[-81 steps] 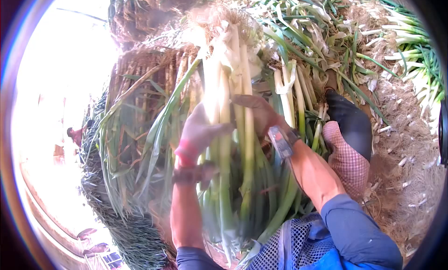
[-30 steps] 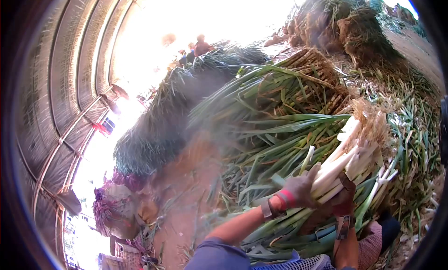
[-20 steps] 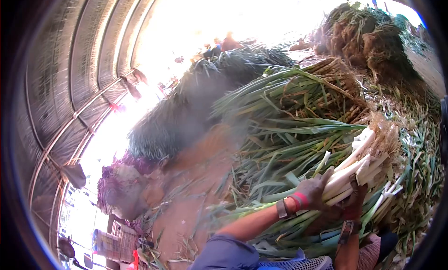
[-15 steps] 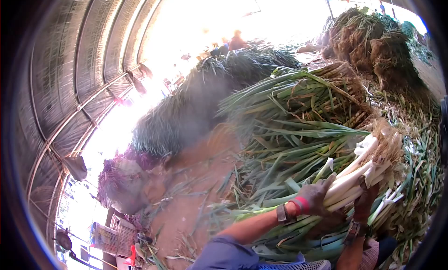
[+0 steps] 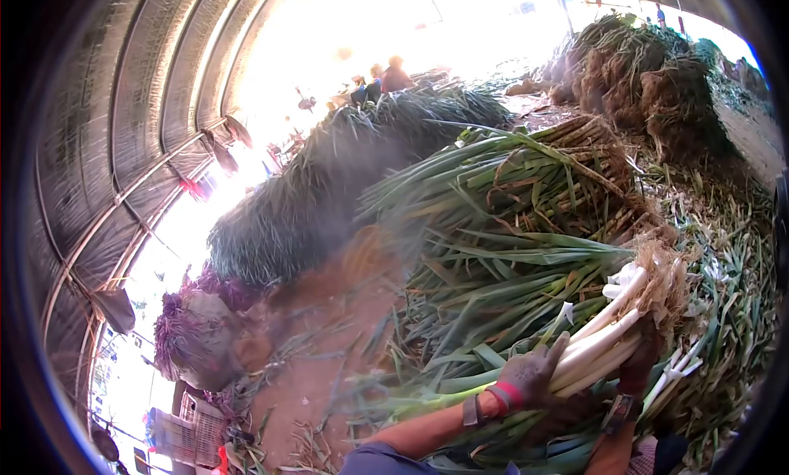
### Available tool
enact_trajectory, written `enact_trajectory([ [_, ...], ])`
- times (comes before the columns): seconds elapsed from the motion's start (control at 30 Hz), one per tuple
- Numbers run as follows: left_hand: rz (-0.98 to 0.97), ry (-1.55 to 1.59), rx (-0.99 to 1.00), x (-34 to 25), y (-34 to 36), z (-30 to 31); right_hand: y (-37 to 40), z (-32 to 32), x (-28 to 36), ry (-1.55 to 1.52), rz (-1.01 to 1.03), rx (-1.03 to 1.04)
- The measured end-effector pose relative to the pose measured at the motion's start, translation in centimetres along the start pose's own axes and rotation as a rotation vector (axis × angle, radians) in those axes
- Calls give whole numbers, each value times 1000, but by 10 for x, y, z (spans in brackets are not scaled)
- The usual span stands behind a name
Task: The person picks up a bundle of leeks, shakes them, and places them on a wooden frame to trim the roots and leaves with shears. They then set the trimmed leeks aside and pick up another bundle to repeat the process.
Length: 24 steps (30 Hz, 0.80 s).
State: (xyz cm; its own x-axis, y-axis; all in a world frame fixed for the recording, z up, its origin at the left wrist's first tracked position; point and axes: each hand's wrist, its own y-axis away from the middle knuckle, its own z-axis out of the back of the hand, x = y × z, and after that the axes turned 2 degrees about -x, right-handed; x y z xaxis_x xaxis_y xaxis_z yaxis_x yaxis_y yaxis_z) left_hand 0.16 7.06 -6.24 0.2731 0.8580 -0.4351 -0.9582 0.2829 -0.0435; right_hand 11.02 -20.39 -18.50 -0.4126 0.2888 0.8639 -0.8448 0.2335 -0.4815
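Observation:
A bunch of leeks [image 5: 593, 353] with white stalks and bushy, pale roots lies slanting across the lower right. My left hand [image 5: 530, 378], in a dark glove with a red cuff, is closed around the stalks from the left. On the other side, my right hand [image 5: 640, 362], also gloved, grips the bunch close to the roots; its fingers are partly hidden by the stalks. Just beyond the bunch, a broad heap of leeks [image 5: 493, 269] spreads its green leaves to the left. A few loose white stalks [image 5: 671, 371] lie right of my right hand.
A long pile of leeks [image 5: 308, 187] stands behind, left of centre. Another tall pile [image 5: 633, 72] shows its roots at the back right. Leaf scraps [image 5: 727, 311] cover the right-hand ground. A plastic crate [image 5: 197, 426] sits lower left. People [image 5: 394, 76] appear behind the long pile.
The view has turned slightly, so most things sit a little further left. Both hands keep their hold on the leeks, which appear slightly left and lower, with little other visible change.

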Motion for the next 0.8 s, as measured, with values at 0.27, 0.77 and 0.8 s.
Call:
enact_trajectory([
  [0.27,-15,-52,23,0,-1,-1,-68,22,31,-907,-389,-11],
  [0.77,-174,-49,-65,9,-8,-13,-110,163,32,203,-215,88],
  [0.8,-180,-47,-51,5,-13,-13,-99,152,50,76,-269,133],
])
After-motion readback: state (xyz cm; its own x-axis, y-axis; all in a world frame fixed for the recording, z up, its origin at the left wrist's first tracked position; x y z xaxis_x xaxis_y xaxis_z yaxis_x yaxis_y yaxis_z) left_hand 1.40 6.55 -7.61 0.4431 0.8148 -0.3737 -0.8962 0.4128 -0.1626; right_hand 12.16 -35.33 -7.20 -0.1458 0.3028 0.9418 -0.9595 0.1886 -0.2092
